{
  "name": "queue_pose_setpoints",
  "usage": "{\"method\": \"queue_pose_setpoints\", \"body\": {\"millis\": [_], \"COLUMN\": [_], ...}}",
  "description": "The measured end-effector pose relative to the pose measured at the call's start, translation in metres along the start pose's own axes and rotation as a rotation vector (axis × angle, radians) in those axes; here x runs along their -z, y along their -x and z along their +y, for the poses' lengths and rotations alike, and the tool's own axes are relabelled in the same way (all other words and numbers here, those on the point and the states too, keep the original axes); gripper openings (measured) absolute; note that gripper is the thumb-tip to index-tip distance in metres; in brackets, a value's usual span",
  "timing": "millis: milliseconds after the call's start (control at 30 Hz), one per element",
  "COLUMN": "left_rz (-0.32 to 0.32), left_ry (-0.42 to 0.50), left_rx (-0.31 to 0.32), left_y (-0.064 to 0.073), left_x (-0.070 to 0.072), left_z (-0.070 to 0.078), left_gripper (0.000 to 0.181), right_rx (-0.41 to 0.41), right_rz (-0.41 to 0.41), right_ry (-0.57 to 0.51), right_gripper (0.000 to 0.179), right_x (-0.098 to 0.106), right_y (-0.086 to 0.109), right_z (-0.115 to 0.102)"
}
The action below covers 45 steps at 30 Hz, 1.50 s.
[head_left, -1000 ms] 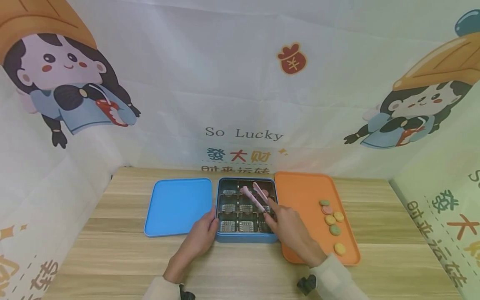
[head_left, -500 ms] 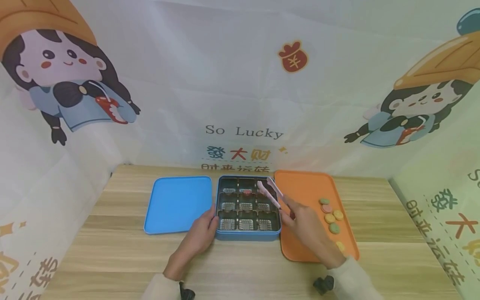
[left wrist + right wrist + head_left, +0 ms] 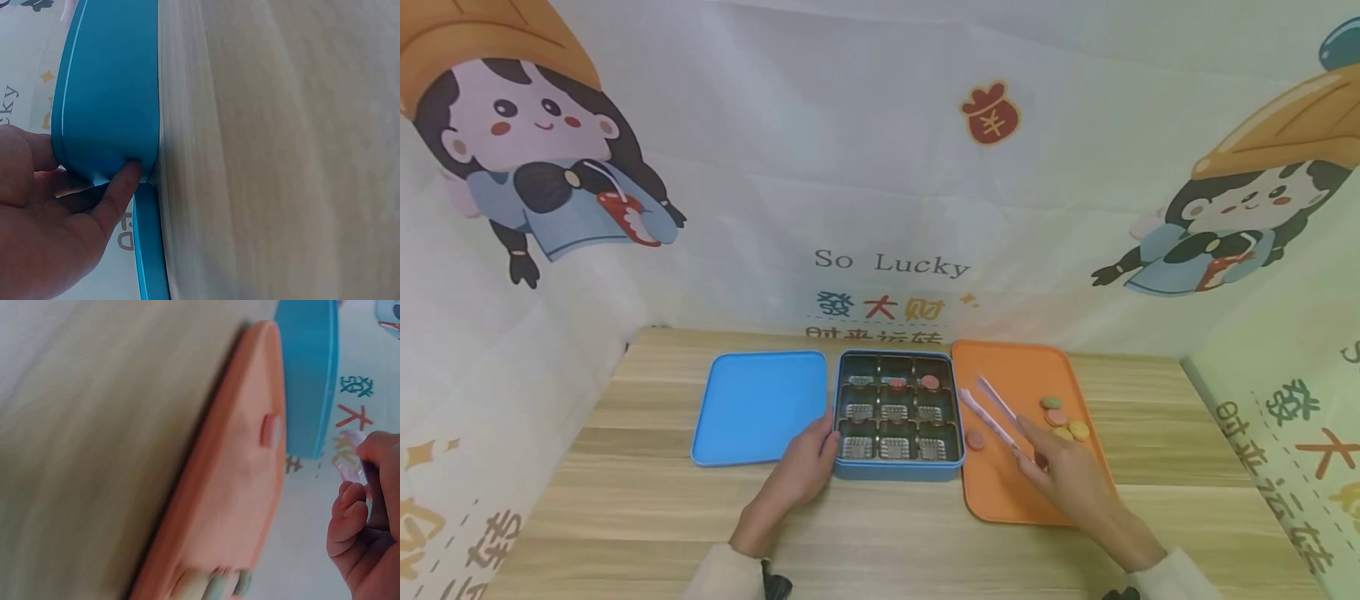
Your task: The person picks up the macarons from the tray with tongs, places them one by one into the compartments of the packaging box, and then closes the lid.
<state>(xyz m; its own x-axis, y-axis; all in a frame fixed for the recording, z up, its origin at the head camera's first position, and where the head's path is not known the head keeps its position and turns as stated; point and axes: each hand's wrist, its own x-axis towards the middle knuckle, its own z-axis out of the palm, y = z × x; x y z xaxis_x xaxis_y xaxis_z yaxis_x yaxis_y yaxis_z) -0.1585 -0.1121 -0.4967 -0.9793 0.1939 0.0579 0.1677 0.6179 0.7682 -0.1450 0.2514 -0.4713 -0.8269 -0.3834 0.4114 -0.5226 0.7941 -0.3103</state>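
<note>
Blue metal-looking box (image 3: 897, 472), nine compartments, sits on the wooden table (image 3: 625, 500). Left hand (image 3: 806, 462) grips its near left corner: forearm angled up from the lower edge of the head view, wrist low, thumb side toward the rim. In the left wrist view, fingertips (image 3: 128, 181) bend around the rounded corner, one pressed low on the outer wall, close to the tabletop; another digit touches the rim.

Right hand (image 3: 1063, 475) is over the orange tray (image 3: 1000, 496), forearm slanting in from the lower right, sleeve (image 3: 1180, 579) at the frame edge. It pinches pale pink tongs (image 3: 988, 419), thumb and fingers closed about the rear end, the other fingers curled toward the palm. Tong arms are spread and point away from the person and leftward, tips apart, raised above the tray near the box's right side.

One pink cookie (image 3: 975, 439) lies on the tray just beside the box. Two more pink ones inside: one in the back middle compartment (image 3: 897, 384), one in the back right (image 3: 929, 382). Farther right on the tray, a cluster: green cookie (image 3: 1050, 402), pink, yellow cookies (image 3: 1078, 431), some partly behind the right hand. Blue lid (image 3: 763, 408) lies left of the box.
</note>
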Motion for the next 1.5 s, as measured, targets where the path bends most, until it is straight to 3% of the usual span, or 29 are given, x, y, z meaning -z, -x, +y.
{"method": "queue_pose_setpoints", "body": {"millis": [400,900,1500], "left_rz": [-0.009,-0.003,0.001], "left_ry": [-0.003,-0.003,-0.008], "left_rx": [0.005,-0.001,0.0], "left_y": [0.0,0.0,-0.001], "left_x": [0.0,-0.001,-0.001], "left_z": [0.001,-0.001,-0.001], "left_gripper": [0.051,0.051,0.051], "right_rx": [0.072,0.01,0.055], "right_rz": [-0.104,-0.213,-0.158], "right_ry": [-0.006,-0.027,0.015], "right_gripper": [0.047,0.044,0.043], "right_x": [0.007,0.006,-0.005], "right_y": [0.034,0.041,0.039], "right_z": [0.017,0.023,0.022]}}
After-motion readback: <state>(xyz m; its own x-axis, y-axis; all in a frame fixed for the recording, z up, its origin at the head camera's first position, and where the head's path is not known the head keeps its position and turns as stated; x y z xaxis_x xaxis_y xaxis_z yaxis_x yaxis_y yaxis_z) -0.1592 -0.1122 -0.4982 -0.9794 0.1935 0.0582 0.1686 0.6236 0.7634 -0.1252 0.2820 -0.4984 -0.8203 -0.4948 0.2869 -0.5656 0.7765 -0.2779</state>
